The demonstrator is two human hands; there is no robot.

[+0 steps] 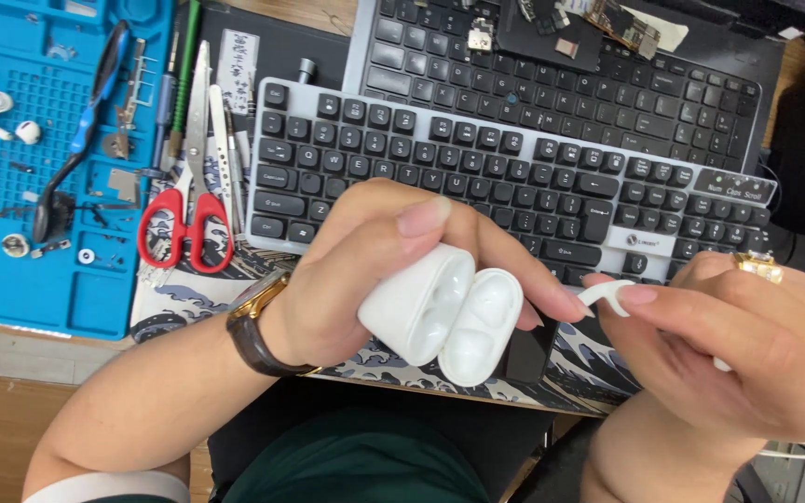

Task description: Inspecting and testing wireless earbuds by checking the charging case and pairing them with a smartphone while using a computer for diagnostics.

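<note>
My left hand (365,270) holds a white earbud charging case (440,312) with its lid swung open, thumb along the top and fingers underneath. Both hollows inside the case look empty. Just to its right, my right hand (738,345) pinches a white earbud (605,295) between thumb and forefinger, its stem close to my left fingertips. A gold ring sits on my right hand, and a brown-strapped watch (255,321) on my left wrist. Both hands hover above the front edge of the desk.
A silver keyboard with black keys (514,177) lies behind the hands, a second black keyboard (561,84) beyond it carrying small electronic parts. Red-handled scissors (184,214), tweezers and screwdrivers lie at the left beside a blue work mat (39,270) holding earbud parts. A wave-patterned desk mat (188,298) underlies it all.
</note>
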